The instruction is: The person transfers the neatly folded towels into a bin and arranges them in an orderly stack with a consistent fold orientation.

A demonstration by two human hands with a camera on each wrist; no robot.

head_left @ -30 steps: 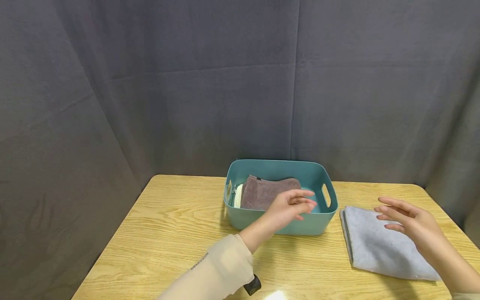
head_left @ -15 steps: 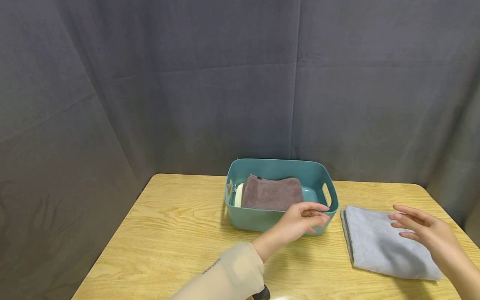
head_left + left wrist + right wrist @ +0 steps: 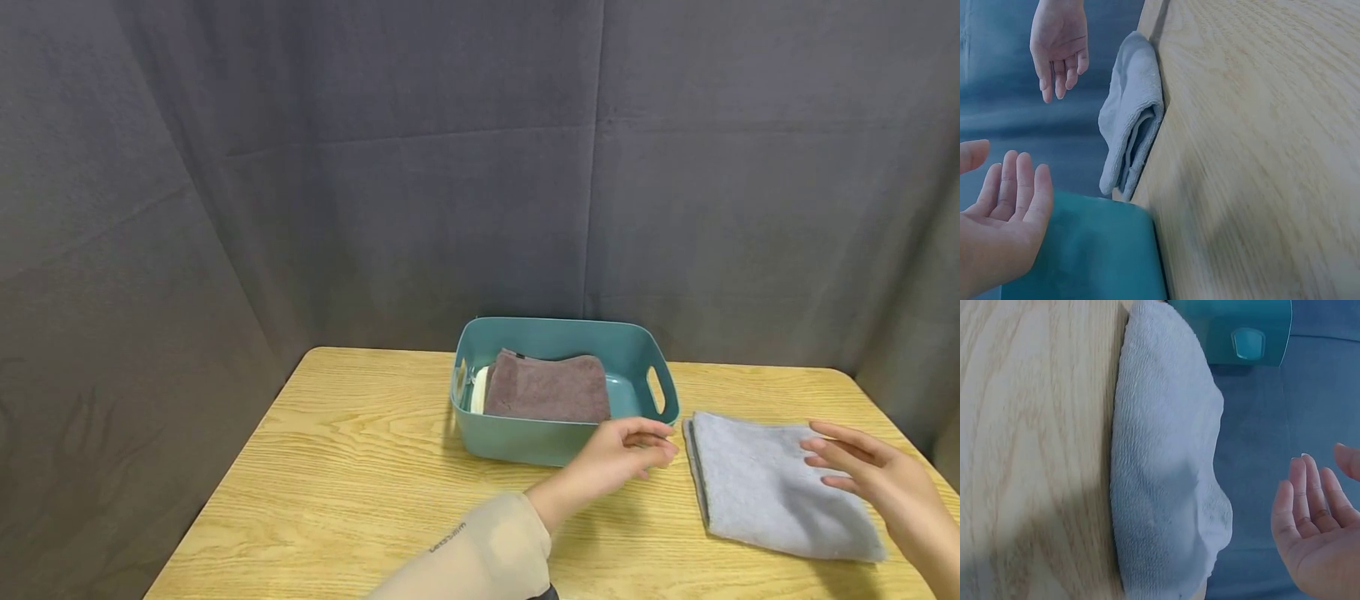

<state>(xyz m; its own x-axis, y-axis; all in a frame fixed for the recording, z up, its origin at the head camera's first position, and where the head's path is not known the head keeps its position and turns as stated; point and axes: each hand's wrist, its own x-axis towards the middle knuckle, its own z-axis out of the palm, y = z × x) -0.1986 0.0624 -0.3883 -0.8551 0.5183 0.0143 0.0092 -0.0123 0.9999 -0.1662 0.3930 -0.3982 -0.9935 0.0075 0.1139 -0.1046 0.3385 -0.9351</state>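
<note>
A folded grey towel (image 3: 765,492) lies flat on the right part of the table; its layered fold shows in the left wrist view. Above its right half hovers my right hand (image 3: 873,475), fingers loosely extended and holding nothing. My left hand (image 3: 618,458) is in the air before the front right corner of a teal basket (image 3: 517,442), fingers relaxed, with nothing in them. Inside the basket sits a folded brown towel (image 3: 551,390), beside a cream-coloured item (image 3: 478,392) partly hidden at the left end.
The wooden table (image 3: 337,467) carries the basket near its back edge. Behind and to the left hangs a dark grey curtain (image 3: 405,208). The basket has cut-out handles at both ends.
Both hands have moved right and a little toward me. My left hand has come from over the basket's front rim to its front right corner. The towels and basket stay put.
</note>
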